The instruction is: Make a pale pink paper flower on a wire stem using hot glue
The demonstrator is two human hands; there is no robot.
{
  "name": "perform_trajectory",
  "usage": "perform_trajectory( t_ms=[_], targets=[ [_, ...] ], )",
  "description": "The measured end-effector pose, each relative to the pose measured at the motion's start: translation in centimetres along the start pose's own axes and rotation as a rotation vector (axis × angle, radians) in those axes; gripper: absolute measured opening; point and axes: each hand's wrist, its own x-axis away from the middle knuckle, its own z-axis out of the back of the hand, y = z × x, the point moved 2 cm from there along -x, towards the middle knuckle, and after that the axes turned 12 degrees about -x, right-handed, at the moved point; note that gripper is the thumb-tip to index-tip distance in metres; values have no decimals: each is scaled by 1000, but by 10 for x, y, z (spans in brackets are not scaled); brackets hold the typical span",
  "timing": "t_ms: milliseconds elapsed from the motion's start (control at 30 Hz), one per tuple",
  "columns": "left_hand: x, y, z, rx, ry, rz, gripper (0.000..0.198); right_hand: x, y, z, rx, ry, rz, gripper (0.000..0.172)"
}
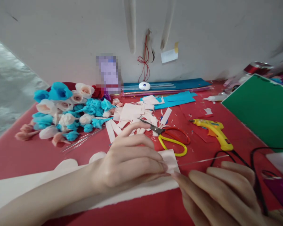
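Observation:
My left hand (132, 160) is closed in a pinch on a small piece of pale pink crepe paper (170, 157). Thumb and finger of my right hand (221, 191) pinch the same paper at its lower right corner. From the paper a thin clear stick (204, 160) juts out to the right, above my right fingers; its inner end is hidden. A long strip of pale paper (103, 199) lies under both hands. Just beyond my left fingers rest scissors (171, 138) with one red and one yellow handle, their blades over pale paper scraps (132, 111).
Blue, white and pink paper flowers (73, 113) are heaped at the left. A yellow glue gun (213, 130) with a black cord lies right of the scissors. At the right a green board (263, 110) leans over the red table. Blue paper (176, 99) lies near the wall.

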Motion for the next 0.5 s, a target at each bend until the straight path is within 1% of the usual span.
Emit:
perform_trajectory(
  t_ms=[100, 200, 267, 333, 367, 467, 500],
  targets=[
    [-1, 0, 1, 2, -25, -3, 4, -1, 3, -3, -11, -21, 33, 19],
    [-1, 0, 1, 3, -56, -7, 3, -1, 4, -3, -12, 15, 84, 24],
    [-1, 0, 0, 6, -57, 8, 3, -1, 4, -3, -8, 1, 74, 24],
    [-1, 0, 0, 10, -48, 20, 3, 0, 4, -6, -2, -49, 40, 22],
    [-1, 0, 0, 13, -46, 17, 3, 0, 3, -7, 2, -19, 38, 22],
    [-1, 0, 0, 19, -56, 7, 3, 3, 2, -12, 21, 174, 49, 28],
    [-1, 0, 0, 22, -62, 6, 3, 4, 2, -14, 26, 217, 46, 29]
  ],
)
